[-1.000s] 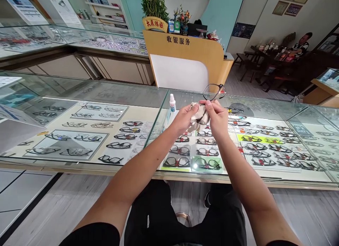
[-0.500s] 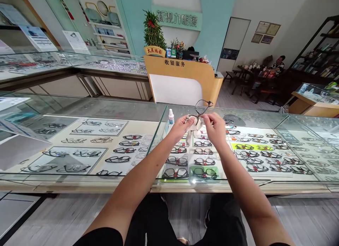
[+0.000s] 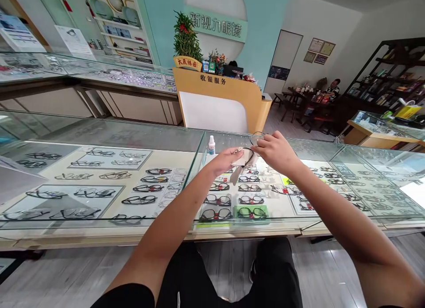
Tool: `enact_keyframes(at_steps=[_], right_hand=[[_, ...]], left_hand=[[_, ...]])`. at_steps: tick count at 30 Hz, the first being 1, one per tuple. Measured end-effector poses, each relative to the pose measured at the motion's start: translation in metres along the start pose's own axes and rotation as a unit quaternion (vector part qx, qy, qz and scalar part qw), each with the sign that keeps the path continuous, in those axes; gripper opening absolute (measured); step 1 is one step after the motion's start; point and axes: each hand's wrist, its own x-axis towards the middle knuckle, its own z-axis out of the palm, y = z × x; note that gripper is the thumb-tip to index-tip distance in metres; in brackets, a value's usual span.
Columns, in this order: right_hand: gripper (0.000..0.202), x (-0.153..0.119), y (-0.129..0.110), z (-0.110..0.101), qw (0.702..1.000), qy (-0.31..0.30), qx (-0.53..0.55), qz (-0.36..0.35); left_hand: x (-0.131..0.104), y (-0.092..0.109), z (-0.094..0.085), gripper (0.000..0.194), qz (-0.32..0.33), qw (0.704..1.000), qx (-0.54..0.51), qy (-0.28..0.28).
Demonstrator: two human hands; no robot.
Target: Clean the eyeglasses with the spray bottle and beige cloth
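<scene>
Above the glass counter, a pair of dark-rimmed eyeglasses (image 3: pixel 251 155) is held between my two hands. My left hand (image 3: pixel 224 161) pinches one lens side together with a pale cloth (image 3: pixel 236 174), whose end hangs down. My right hand (image 3: pixel 276 152) is closed on the eyeglasses near their middle, knuckles up, and hides part of the frame. The far lens rim shows only as a thin arc behind the right fingers. A small white spray bottle (image 3: pixel 211 145) stands upright on the counter just beyond my left hand.
Beneath my hands, the glass display case (image 3: pixel 198 166) holds rows of eyeglasses, some on a green card (image 3: pixel 251 212). Ahead stands a wooden cashier desk (image 3: pixel 217 84) with a plant (image 3: pixel 187 37). A person (image 3: pixel 333 89) sits at a dark table at the back right.
My right hand has turned over the eyeglasses, its back now facing up and its elbow swung outward. The eyeglasses have tilted lower, and the view has shifted right.
</scene>
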Motion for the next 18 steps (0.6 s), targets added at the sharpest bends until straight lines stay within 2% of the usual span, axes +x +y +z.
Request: enact_keyframes(at_steps=[3,5,7,9,11,13,16,18], right_hand=[[0.029,-0.003,0.007,-0.01,1.0,0.002,-0.015,-0.01],[0.031,-0.006,0.013,-0.018,1.0,0.012,-0.014,0.01],[0.033,-0.009,0.02,-0.024,0.997,0.032,0.005,0.068],[0.034,-0.011,0.026,-0.028,0.983,0.067,0.061,0.157],[0.033,-0.012,0.027,-0.026,0.95,0.099,0.165,0.246],[0.035,-0.011,0.024,-0.02,0.898,0.107,0.285,0.317],[0.046,-0.007,0.014,-0.002,0.815,0.097,0.42,0.388],[0.05,-0.003,0.005,0.011,0.772,0.102,0.472,0.412]], left_hand=[[0.004,0.001,-0.007,0.043,-0.02,0.996,-0.074,-0.051],[0.009,0.001,-0.012,0.033,-0.01,0.992,-0.116,-0.056],[0.015,0.001,-0.015,0.023,0.01,0.988,-0.15,-0.033],[0.019,0.001,-0.016,0.02,0.037,0.984,-0.176,0.0],[0.021,0.0,-0.015,0.023,0.066,0.979,-0.191,0.021],[0.021,-0.001,-0.013,0.028,0.091,0.979,-0.184,0.02],[0.02,-0.003,-0.011,0.037,0.123,0.98,-0.154,-0.013],[0.021,-0.005,-0.011,0.043,0.142,0.978,-0.146,-0.03]])
